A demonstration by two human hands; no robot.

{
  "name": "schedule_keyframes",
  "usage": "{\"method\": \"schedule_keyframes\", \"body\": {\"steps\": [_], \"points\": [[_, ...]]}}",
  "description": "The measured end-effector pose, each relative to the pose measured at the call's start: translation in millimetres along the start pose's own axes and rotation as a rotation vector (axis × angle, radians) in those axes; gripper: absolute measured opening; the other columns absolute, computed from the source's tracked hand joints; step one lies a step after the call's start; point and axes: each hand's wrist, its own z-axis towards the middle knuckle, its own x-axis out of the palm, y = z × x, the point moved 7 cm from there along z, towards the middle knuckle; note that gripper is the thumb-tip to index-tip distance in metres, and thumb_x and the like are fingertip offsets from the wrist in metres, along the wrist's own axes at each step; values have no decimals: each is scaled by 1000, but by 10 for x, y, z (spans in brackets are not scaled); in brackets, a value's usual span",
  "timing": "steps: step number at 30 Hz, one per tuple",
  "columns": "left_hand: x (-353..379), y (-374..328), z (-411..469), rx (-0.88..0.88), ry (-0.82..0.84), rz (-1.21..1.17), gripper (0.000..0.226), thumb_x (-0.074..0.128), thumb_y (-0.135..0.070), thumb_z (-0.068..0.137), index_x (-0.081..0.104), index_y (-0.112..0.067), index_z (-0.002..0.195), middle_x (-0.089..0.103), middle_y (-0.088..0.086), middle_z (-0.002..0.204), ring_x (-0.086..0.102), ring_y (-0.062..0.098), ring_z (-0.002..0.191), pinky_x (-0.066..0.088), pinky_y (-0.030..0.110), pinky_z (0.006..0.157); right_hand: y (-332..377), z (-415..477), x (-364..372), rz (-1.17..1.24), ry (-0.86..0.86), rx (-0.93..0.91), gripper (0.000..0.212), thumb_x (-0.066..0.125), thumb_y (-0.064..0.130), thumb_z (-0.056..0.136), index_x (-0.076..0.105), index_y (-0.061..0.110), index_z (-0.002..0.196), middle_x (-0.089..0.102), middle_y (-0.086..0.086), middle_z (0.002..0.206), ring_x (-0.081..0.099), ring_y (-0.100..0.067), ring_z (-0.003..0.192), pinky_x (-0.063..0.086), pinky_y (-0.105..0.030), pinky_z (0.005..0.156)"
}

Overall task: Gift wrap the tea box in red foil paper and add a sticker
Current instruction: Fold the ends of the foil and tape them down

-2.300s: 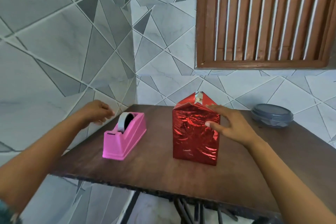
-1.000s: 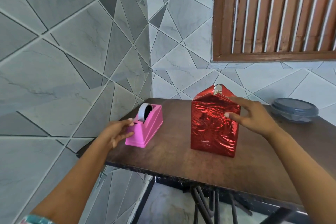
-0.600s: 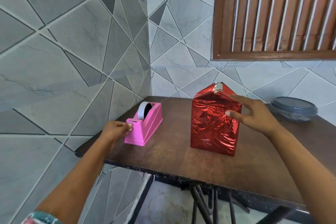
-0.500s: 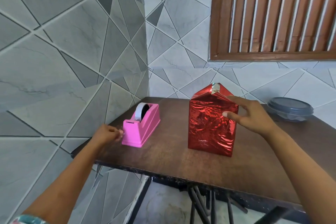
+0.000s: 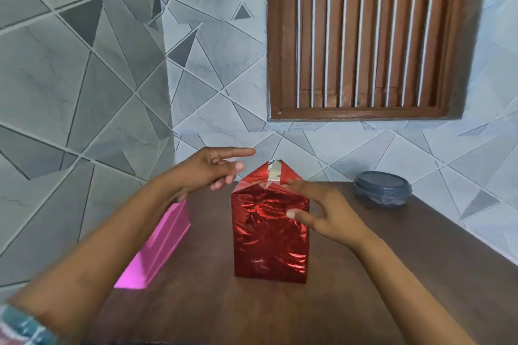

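Red foil box point(image 5: 270, 232) stands upright, its peak point(image 5: 274, 170) just right of your left grip point(image 5: 215, 169), whose hold I cannot tell; your spread right grip point(image 5: 322, 213) braces it.

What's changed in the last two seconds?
The left hand came off the pink tape dispenser and rose toward the folded top of the red box, forefinger out; any tape on it is not visible. The right hand stays against the box. Box, dispenser, grey container unmoved.
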Motion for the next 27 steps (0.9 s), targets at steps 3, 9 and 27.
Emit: {"method": "schedule_keyframes", "body": {"steps": [3, 9, 27], "points": [[314, -15, 407, -48, 193, 34, 42, 57, -16, 91, 52, -29, 131, 51, -5, 53, 37, 5, 43, 33, 15, 46, -37, 21, -5, -18, 15, -46, 58, 55, 59, 79, 55, 31, 129, 49, 12, 138, 39, 3, 129, 24, -15, 108], [499, 149, 768, -244, 338, -13, 57, 57, -16, 91, 35, -30, 141, 50, -6, 56, 38, 2, 43, 32, 11, 42, -100, 36, 13, -67, 14, -106, 55, 51, 62, 82, 49, 39, 132, 44, 12, 143, 38, -5, 133, 27, -28, 112], [679, 244, 863, -419, 593, 387, 67, 60, -17, 90, 26, -27, 146, 51, -4, 58, 37, 0, 39, 31, 11, 38, -71, 39, 19, -121, 13, -162, 54, 48, 59, 85, 51, 35, 133, 43, 4, 145, 39, -12, 134, 32, -34, 112]]}}
